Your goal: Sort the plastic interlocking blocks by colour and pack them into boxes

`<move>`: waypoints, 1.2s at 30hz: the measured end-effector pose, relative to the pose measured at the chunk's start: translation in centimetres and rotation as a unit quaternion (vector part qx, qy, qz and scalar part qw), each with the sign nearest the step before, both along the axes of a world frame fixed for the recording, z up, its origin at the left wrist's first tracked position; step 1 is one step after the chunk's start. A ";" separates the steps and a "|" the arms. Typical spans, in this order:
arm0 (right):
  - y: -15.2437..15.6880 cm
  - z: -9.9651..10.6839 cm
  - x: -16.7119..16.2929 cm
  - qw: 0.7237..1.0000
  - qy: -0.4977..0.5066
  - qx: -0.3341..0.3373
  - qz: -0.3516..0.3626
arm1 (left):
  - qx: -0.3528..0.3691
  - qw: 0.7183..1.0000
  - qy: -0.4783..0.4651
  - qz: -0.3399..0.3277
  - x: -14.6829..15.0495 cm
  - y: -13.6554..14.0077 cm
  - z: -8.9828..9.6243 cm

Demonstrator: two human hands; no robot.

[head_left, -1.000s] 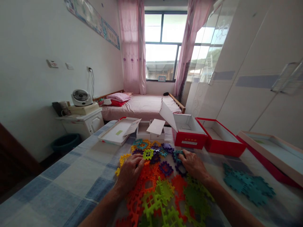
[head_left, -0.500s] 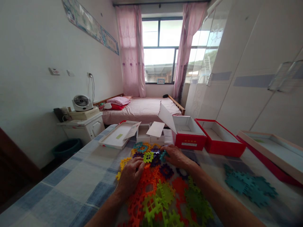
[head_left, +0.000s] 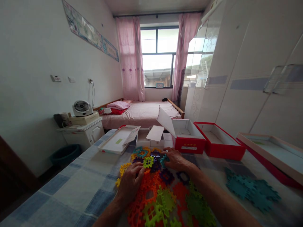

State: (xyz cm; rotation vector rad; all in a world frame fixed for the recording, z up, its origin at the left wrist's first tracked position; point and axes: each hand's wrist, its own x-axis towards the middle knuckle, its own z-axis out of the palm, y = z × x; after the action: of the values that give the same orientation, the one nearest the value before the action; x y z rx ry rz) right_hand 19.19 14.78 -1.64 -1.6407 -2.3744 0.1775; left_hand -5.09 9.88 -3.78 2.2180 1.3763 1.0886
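A pile of flat plastic building pieces with notched edges lies before me. My right hand [head_left: 176, 160] reaches to its far side, thumb and fingers closed on a teal building piece [head_left: 163, 160]. My left hand [head_left: 131, 180] rests low on the left part of the pile, fingers slightly bent; its fingertips are partly hidden. Just beyond its fingertips sits a lime-green square piece [head_left: 148, 162]. Orange pieces [head_left: 149, 194] spread between the hands, with lime-green pieces [head_left: 165, 200] nearer me. Dark purple pieces [head_left: 167, 176] lie by my right hand, yellow pieces [head_left: 124, 168] by my left.
Separate teal pieces [head_left: 252, 187] lie at the right on the checked tablecloth [head_left: 63, 186]. Along the back stand a shallow white tray [head_left: 111, 146], small white boxes [head_left: 143, 137], a red-and-white box [head_left: 190, 145], another red box [head_left: 224, 151] and a pale lid [head_left: 267, 145].
The view has tipped up slightly, so everything sits a little lower. Both hands stay nearly in place, and the right still holds the teal piece.
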 end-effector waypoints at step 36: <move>1.2 2.9 -6.0 0.982 0.183 -0.031 -0.029 | -0.016 1.000 -0.005 0.002 0.3 -0.3 0.2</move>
State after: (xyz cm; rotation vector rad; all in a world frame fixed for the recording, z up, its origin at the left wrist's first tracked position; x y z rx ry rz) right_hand 13.15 16.01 1.26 -1.5455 -2.0612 0.5007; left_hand -4.80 9.53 -3.54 2.1846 1.3849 1.0714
